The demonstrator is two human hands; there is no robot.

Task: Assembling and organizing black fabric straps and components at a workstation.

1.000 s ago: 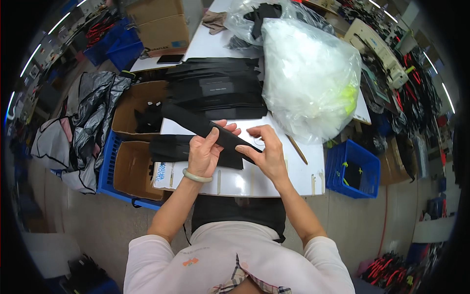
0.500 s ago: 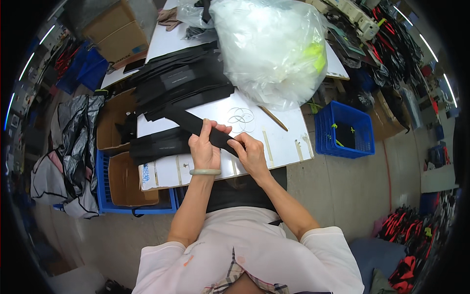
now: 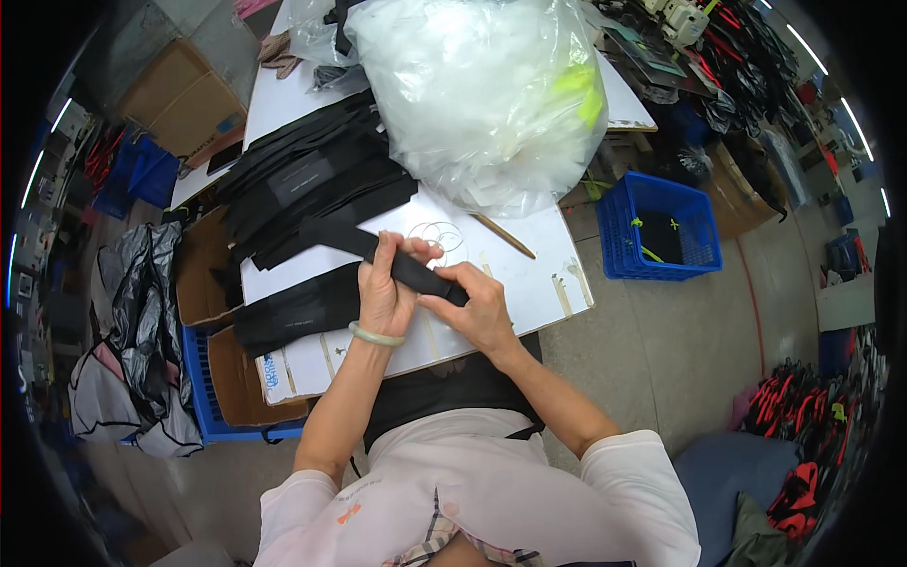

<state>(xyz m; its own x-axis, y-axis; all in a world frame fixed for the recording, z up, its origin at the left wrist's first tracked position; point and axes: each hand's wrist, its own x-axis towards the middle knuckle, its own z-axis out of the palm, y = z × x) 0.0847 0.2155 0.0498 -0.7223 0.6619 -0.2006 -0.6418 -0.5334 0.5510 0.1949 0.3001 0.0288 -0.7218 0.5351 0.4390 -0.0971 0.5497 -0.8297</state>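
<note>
A black fabric strip [image 3: 422, 274] runs slantwise across both hands above the near part of the white table [image 3: 557, 248]. My left hand [image 3: 383, 300], with a pale bangle at the wrist, is closed around its middle, thumb up. Its near right end is gripped by my right hand [image 3: 482, 310], thumb and fingers pressed together. The strip's far end reaches toward a stack of black fabric pieces [image 3: 316, 165] at the back left. Beside my left wrist lies a smaller layer of black fabric pieces [image 3: 293, 307].
A large clear plastic bag of white stuff [image 3: 472, 94] fills the back of the table. A brown pen-like stick [image 3: 504, 235] lies in front of it. Right of the table stands a blue crate [image 3: 614, 231]; cardboard boxes [image 3: 248, 378] adjoin the left edge.
The view has shifted, so the table sits further left. My right fingers now wrap further over the strip's near end, and the strip looks more curled there.
</note>
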